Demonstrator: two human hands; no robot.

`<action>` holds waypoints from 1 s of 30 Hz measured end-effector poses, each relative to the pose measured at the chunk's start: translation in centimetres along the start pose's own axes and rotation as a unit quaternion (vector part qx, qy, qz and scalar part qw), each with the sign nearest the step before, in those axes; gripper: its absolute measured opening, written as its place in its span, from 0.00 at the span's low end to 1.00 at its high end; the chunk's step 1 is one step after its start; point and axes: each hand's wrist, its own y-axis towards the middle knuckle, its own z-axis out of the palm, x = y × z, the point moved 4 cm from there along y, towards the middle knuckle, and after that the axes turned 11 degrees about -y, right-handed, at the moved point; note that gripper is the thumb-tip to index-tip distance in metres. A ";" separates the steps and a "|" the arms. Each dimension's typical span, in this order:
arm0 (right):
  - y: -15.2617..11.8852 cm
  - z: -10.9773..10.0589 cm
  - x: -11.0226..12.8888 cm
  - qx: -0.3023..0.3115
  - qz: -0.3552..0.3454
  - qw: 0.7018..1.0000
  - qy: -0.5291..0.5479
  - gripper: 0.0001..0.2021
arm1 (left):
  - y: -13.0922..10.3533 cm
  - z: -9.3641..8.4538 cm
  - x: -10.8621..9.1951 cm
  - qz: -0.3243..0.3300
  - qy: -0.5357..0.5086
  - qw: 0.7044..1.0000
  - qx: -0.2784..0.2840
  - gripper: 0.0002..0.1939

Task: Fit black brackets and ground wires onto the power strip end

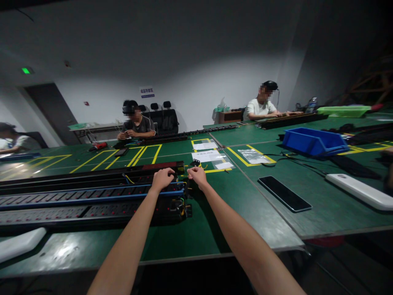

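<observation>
Long power strips with black sockets and red switches lie side by side on the green table (221,229); the middle one is a blue-edged strip (101,196), and a black strip (123,211) is nearest. My left hand (162,179) rests over the right end of the farther strips, fingers curled; what they hold, if anything, is hidden. Just beyond the strip ends, my right hand (197,176) pinches something too small to make out, near yellow wires. A small black slotted part (195,163) stands behind its fingertips.
A phone (285,193) and a white power bank (360,191) lie at the right. Behind them sits a blue bin (313,141). Papers (208,156) and yellow tape marks lie farther back. Two people work across the table; another sits far left. A white object (23,244) lies front left.
</observation>
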 end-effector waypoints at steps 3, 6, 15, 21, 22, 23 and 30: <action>0.1 0.0 -0.1 -0.006 0.001 1.000 0.001 0.08 | 0.0 0.1 0.1 0.000 0.004 1.000 -0.002 0.15; 0.1 0.1 -0.2 -0.006 0.001 1.000 0.002 0.08 | 0.1 0.1 0.1 0.001 0.006 1.000 -0.004 0.15; 0.0 0.0 0.0 -0.003 0.007 1.000 -0.001 0.08 | 0.1 0.1 0.1 0.002 0.007 1.000 -0.004 0.15; -0.1 0.0 0.1 -0.002 0.006 1.000 0.000 0.08 | 0.0 0.0 0.0 -0.003 0.007 1.000 0.001 0.15; -0.1 0.0 0.1 -0.001 0.006 1.000 -0.001 0.08 | 0.0 0.0 0.0 -0.004 0.007 1.000 0.001 0.15; -0.1 0.0 0.1 -0.001 0.006 1.000 -0.002 0.08 | 0.0 -0.1 0.0 -0.004 0.008 1.000 0.002 0.15; 0.0 0.1 0.0 -0.005 0.008 1.000 -0.001 0.09 | -0.2 -0.2 -0.2 -0.001 0.005 1.000 0.002 0.15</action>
